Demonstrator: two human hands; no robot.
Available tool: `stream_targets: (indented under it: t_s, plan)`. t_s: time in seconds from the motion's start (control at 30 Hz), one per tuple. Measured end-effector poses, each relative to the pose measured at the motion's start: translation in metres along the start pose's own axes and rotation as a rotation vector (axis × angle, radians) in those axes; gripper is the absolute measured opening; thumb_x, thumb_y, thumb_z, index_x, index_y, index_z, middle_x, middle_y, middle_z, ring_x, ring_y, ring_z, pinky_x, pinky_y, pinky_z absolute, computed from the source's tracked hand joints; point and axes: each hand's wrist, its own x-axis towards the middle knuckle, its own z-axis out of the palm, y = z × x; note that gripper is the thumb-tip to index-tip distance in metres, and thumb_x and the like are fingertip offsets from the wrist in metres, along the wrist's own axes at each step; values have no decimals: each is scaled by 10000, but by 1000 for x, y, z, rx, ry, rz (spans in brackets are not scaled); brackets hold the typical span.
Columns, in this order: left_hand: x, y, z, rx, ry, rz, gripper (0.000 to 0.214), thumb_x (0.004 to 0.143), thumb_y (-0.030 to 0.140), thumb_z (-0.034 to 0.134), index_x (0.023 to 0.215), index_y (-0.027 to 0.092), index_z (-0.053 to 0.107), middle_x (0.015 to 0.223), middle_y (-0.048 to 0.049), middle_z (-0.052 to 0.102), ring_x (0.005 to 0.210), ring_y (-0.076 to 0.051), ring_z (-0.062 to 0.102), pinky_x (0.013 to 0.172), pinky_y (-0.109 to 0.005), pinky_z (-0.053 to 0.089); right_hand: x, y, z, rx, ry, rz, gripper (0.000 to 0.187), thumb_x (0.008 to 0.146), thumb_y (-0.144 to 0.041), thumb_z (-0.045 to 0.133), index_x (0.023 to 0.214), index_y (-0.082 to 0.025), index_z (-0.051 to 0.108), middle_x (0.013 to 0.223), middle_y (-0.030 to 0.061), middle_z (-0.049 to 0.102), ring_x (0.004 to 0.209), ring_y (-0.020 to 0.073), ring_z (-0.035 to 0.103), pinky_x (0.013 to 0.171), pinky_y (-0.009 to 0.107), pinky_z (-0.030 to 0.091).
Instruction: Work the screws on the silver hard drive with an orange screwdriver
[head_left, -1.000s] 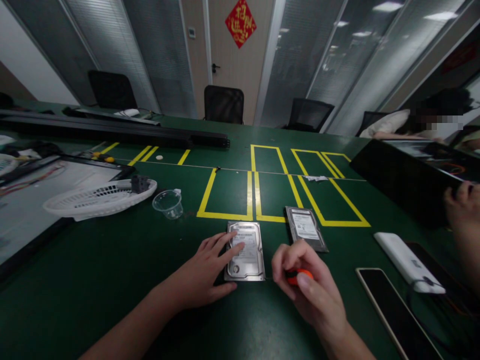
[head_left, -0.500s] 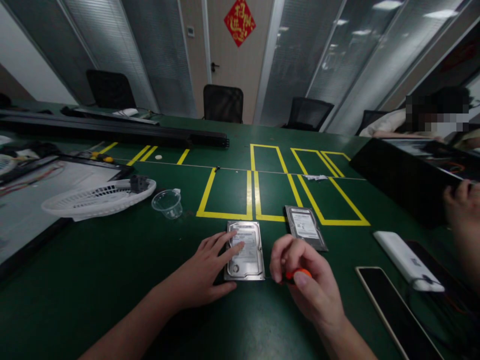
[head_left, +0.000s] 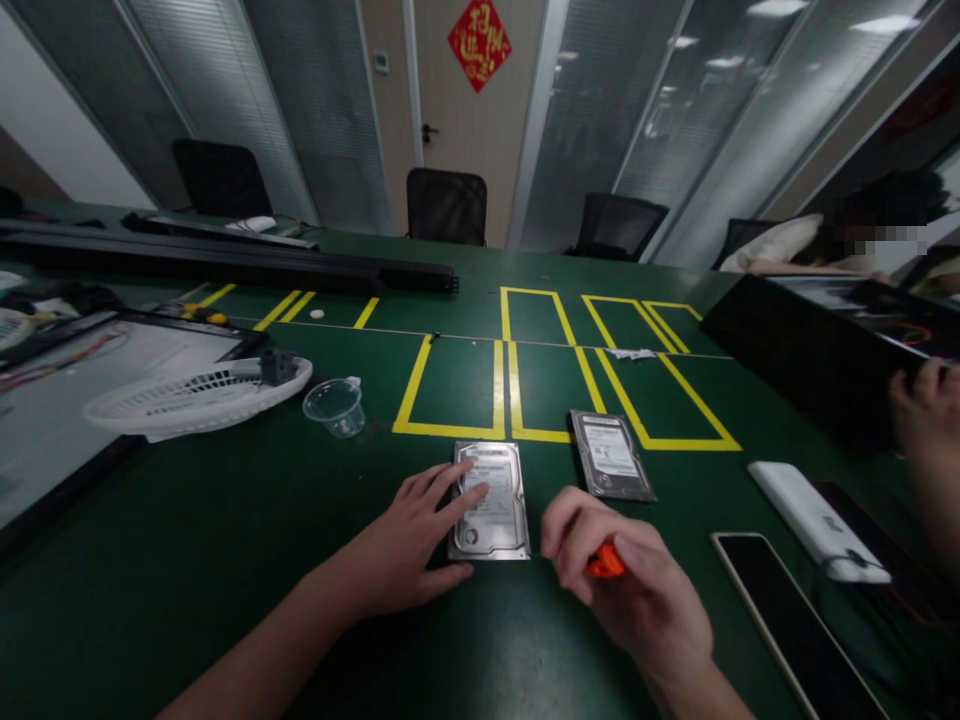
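A silver hard drive [head_left: 495, 510] lies flat on the green table [head_left: 225, 560] in front of me. My left hand [head_left: 409, 545] rests on its left side, fingers spread flat over the label, thumb at the near edge. My right hand [head_left: 637, 590] is closed around an orange-handled screwdriver [head_left: 604, 563], just right of the drive's near right corner. The tool's tip is hidden by my fingers. A second, darker hard drive [head_left: 611, 455] lies a little farther back to the right, untouched.
Yellow tape rectangles [head_left: 457, 395] mark the table behind the drives. A clear plastic cup [head_left: 335, 407] and a white basket [head_left: 195, 395] sit at left. A white power bank [head_left: 817, 520] and a phone [head_left: 795, 625] lie at right. Another person's hand [head_left: 926, 400] holds a black case [head_left: 802, 350].
My right hand with the screwdriver has drawn slightly down and right, away from the drive's corner, and the orange handle has tilted. My left hand has stayed put.
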Motion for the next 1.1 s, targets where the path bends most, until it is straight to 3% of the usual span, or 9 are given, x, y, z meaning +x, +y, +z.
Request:
stream_targets:
  t_s: [0.1, 0.3, 0.4, 0.5, 0.57, 0.73, 0.97, 1.1]
  plan:
    - [0, -1, 1, -11, 16, 9, 981, 979, 387, 842, 1806, 398, 315, 1900, -81, 193, 1708, -456, 246, 1347, -686, 288, 1, 2, -2, -19, 20, 2, 477, 1116, -473, 562, 860, -176, 833, 945, 125, 668, 707, 216, 528, 610, 364, 369]
    - [-1, -3, 3, -11, 27, 17, 980, 989, 413, 838, 1809, 408, 302, 1900, -79, 193, 1704, -462, 251, 1346, -681, 296, 4, 11, 0, 9, 84, -80, 217, 1028, -394, 796, 934, -217, 712, 986, 74, 680, 729, 189, 605, 682, 345, 465]
    - [-1, -2, 2, 1, 22, 14, 990, 984, 401, 840, 1809, 412, 295, 1902, -76, 185, 1705, -460, 248, 1342, -681, 300, 4, 12, 4, 74, 61, -63, 186, 1037, -346, 798, 988, -234, 658, 1030, 52, 683, 633, 130, 599, 585, 290, 422]
    - [-1, 0, 1, 11, 7, 4, 1003, 970, 379, 851, 1809, 395, 302, 1903, -86, 181, 1709, -452, 242, 1344, -677, 295, 3, 10, 7, 124, 33, -29, 156, 1054, -324, 775, 1020, -246, 644, 1005, 35, 683, 543, 86, 471, 500, 258, 317]
    - [-1, 0, 1, 13, -6, -8, 996, 970, 376, 849, 1807, 388, 310, 1903, -86, 178, 1713, -446, 230, 1348, -677, 287, 2, 8, 7, 98, 32, -26, 140, 1078, -350, 731, 1013, -235, 684, 972, 42, 684, 563, 103, 434, 520, 280, 312]
    - [-1, -1, 0, 14, -1, 0, 991, 980, 383, 839, 1809, 395, 296, 1901, -84, 181, 1713, -440, 231, 1343, -681, 296, 3, 0, 3, 15, -5, -36, 447, 1115, -490, 536, 947, -189, 822, 908, 113, 673, 727, 225, 516, 645, 380, 371]
    - [0, -1, 1, 9, 5, 11, 993, 971, 372, 846, 1806, 380, 309, 1899, -94, 186, 1711, -445, 236, 1352, -665, 285, -1, 6, -2, -47, -21, -28, 293, 1075, -454, 678, 935, -212, 765, 929, 93, 687, 825, 242, 568, 745, 388, 410]
    - [0, -1, 3, 13, 16, 14, 985, 973, 374, 844, 1804, 381, 315, 1897, -95, 195, 1708, -453, 245, 1350, -669, 288, 2, 12, 1, 44, 22, -49, 197, 1045, -386, 774, 993, -240, 653, 971, 51, 682, 744, 183, 579, 675, 333, 417]
